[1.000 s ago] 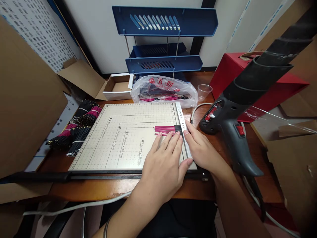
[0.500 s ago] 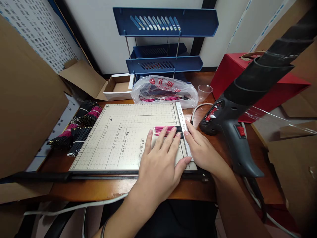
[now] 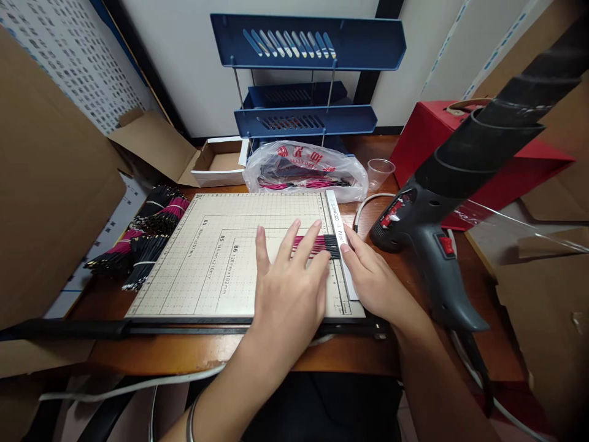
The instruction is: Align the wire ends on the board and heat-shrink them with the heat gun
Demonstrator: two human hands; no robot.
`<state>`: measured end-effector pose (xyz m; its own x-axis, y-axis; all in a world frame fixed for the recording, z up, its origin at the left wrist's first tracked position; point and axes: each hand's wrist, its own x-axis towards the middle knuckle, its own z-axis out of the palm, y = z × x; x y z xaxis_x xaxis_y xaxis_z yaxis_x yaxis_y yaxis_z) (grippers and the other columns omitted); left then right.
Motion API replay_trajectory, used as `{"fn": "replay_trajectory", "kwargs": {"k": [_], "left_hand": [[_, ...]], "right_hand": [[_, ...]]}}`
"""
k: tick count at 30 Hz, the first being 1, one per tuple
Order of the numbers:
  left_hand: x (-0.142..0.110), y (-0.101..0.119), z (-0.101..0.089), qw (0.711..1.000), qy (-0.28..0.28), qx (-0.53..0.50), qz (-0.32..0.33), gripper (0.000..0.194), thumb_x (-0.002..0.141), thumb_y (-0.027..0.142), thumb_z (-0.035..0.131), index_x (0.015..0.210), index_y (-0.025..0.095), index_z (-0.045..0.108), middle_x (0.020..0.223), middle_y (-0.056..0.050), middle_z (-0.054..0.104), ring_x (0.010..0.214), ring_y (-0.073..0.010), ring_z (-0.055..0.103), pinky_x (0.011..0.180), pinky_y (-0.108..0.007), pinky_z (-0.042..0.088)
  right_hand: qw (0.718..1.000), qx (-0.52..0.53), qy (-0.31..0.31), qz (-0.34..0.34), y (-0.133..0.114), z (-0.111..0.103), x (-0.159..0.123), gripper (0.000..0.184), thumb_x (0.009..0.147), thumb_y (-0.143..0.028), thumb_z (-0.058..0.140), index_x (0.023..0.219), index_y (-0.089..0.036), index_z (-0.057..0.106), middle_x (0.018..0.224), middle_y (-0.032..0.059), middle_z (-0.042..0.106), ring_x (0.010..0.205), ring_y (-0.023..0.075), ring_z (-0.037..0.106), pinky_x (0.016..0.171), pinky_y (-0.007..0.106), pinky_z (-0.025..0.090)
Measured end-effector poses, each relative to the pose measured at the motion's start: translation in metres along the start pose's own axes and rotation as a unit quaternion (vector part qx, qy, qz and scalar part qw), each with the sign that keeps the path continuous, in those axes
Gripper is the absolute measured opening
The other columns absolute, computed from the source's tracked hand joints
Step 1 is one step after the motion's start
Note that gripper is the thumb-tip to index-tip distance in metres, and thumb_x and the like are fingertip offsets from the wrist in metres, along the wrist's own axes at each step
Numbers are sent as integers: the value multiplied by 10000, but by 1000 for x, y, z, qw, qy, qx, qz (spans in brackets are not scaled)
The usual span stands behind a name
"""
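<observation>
A cream paper cutter (image 3: 175, 258) with printed grid lines lies on the wooden desk, its black handle to the left. Across its right part lies a row of pink and black wires (image 3: 327, 244), the black ends against the white edge strip (image 3: 338, 224). My left hand (image 3: 289, 276) is over the wires with fingers spread, partly covering them; whether the fingertips touch them is unclear. My right hand (image 3: 377, 273) grips the cutter's right edge at the white strip, thumb on top, the other fingers partly hidden.
Banded wire bundles (image 3: 147, 252) lie left of the cutter. Behind it are a plastic bag (image 3: 306, 166) of wires, an open box (image 3: 221, 162), a clear cup (image 3: 380, 173) and a blue rack (image 3: 306, 116). A dark heat gun (image 3: 427, 202) and red box (image 3: 423, 132) stand right.
My left hand has shifted slightly left and its fingers have lifted and curled more, with the thumb drawn in from the white strip. My right hand stays at the edge.
</observation>
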<state>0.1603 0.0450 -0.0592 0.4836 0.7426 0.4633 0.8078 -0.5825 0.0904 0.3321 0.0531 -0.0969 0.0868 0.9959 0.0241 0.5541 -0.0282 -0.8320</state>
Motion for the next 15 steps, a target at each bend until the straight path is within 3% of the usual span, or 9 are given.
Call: {"fn": "replay_trajectory", "kwargs": {"k": [4, 15], "left_hand": [[12, -8, 1, 1000, 19, 3, 4, 142, 963, 184, 598, 909, 220, 724, 1509, -20, 568, 1437, -318, 484, 1258, -719, 36], [23, -14, 7, 1000, -1, -3, 30, 215, 988, 164, 561, 891, 210, 747, 1434, -28, 636, 1394, -328, 528, 1247, -736, 119]], "right_hand": [[1000, -4, -3, -21, -2, -1, 0, 644, 1012, -541, 293, 1558, -215, 393, 1621, 82, 401, 1523, 278, 363, 1278, 532, 265], [1000, -1, -1, -3, -2, -1, 1, 642, 1008, -527, 310, 1555, -201, 395, 1607, 92, 424, 1507, 286, 388, 1275, 553, 261]]}}
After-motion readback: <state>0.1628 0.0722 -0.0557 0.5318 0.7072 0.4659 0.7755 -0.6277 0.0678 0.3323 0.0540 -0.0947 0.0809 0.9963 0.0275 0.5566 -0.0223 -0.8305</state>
